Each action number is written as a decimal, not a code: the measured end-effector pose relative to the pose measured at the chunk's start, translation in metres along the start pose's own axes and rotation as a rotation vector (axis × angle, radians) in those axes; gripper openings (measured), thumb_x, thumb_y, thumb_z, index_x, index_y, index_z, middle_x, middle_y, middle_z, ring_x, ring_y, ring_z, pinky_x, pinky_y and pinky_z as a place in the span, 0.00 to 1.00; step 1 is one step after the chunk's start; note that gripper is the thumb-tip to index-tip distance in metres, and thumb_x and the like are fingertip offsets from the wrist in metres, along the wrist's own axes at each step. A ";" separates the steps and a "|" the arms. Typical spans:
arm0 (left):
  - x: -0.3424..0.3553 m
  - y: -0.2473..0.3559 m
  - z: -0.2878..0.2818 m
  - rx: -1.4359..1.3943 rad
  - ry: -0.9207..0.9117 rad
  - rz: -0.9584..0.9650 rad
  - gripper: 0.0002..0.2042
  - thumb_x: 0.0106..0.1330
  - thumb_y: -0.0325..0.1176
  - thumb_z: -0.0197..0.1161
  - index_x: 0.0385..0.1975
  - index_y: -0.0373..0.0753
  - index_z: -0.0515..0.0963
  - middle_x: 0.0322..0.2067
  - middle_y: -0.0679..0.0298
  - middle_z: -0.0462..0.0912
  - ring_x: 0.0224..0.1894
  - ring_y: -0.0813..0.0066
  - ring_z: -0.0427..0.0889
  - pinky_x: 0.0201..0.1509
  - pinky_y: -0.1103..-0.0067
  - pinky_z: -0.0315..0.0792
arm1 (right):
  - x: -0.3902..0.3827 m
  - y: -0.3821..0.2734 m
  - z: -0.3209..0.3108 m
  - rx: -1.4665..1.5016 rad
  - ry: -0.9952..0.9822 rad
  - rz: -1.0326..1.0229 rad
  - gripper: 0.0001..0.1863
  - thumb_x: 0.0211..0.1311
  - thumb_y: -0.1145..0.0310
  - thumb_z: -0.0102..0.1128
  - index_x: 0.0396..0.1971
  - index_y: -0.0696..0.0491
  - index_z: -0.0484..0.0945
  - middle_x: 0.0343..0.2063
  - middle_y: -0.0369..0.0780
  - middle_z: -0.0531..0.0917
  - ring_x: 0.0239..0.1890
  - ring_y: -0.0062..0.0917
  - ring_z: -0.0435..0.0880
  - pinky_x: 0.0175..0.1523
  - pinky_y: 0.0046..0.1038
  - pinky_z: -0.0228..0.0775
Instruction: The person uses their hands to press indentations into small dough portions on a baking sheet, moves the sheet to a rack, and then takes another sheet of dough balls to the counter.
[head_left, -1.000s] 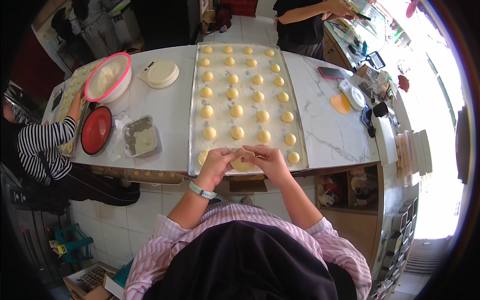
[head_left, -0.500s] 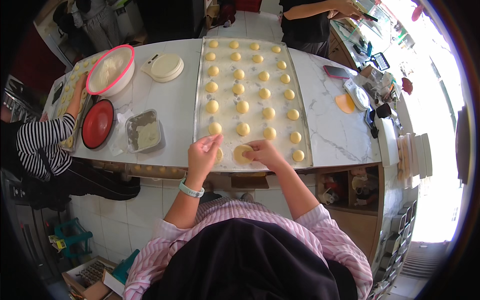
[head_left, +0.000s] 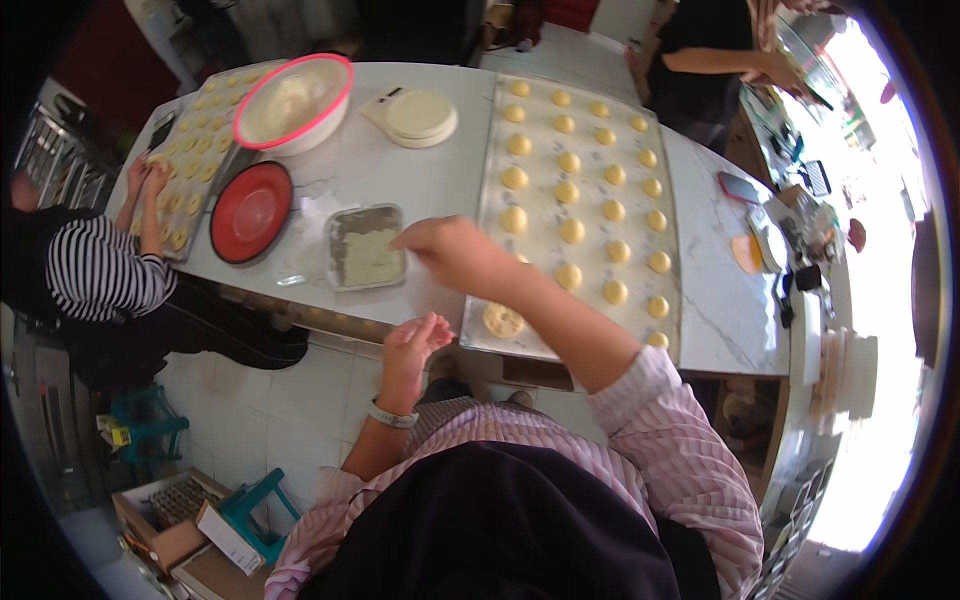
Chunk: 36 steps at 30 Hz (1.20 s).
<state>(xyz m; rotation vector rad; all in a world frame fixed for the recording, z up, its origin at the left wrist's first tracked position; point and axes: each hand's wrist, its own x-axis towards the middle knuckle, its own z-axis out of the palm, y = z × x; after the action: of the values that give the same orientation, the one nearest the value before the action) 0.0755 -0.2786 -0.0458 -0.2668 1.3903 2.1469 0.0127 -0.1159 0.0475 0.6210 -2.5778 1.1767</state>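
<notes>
My right hand (head_left: 435, 248) reaches across to the right rim of a clear square tub (head_left: 366, 282) of white powder. Its fingers are smeared by motion, so what they hold, if anything, does not show. Just off the table's front edge, my left hand (head_left: 415, 345) is raised with fingers stretched and nothing seen in it. A flattened, dented dough round (head_left: 503, 320) lies at the near left corner of a large metal tray (head_left: 488, 338). Rows of pale yellow dough balls (head_left: 571, 231) fill that tray; my right forearm hides some near ones.
Left of the tub are a red round dish (head_left: 250, 212), a pink-rimmed white bowl (head_left: 290, 143) and a cream scale (head_left: 418, 114). A co-worker in striped sleeves (head_left: 108, 268) handles dough at another tray (head_left: 172, 250). Another person (head_left: 705, 70) stands beyond the table.
My right hand has left the flattened dough it was gripping and swung left to the tub. My left hand has drawn back from the tray. The view has shifted, so the table appears farther right.
</notes>
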 end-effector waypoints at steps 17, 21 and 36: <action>0.030 0.039 0.043 -0.615 -0.480 -0.442 0.31 0.69 0.54 0.38 0.56 0.27 0.60 0.58 0.50 0.63 0.61 0.61 0.63 0.64 0.68 0.58 | -0.085 -0.039 0.013 -0.329 0.106 0.257 0.23 0.57 0.63 0.54 0.51 0.61 0.68 0.53 0.49 0.70 0.57 0.40 0.68 0.60 0.35 0.61; 0.035 0.021 0.085 -0.600 -0.672 -0.699 0.39 0.66 0.59 0.39 0.60 0.24 0.50 0.62 0.43 0.56 0.64 0.55 0.58 0.68 0.66 0.52 | -0.169 -0.046 -0.005 -0.511 0.129 0.646 0.31 0.61 0.57 0.50 0.60 0.60 0.58 0.60 0.50 0.62 0.64 0.38 0.59 0.66 0.40 0.48; 0.038 -0.017 0.116 -0.470 -0.427 -0.601 0.26 0.69 0.44 0.44 0.54 0.25 0.62 0.55 0.46 0.68 0.60 0.56 0.66 0.65 0.66 0.61 | -0.277 0.002 -0.034 -0.685 -0.120 0.829 0.36 0.66 0.44 0.31 0.64 0.57 0.50 0.65 0.43 0.55 0.68 0.30 0.50 0.70 0.43 0.30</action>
<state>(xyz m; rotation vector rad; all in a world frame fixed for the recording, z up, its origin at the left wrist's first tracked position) 0.0689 -0.1577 -0.0246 -0.3276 0.4703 1.8349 0.2568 -0.0119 -0.0377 -0.5855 -3.1477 0.2987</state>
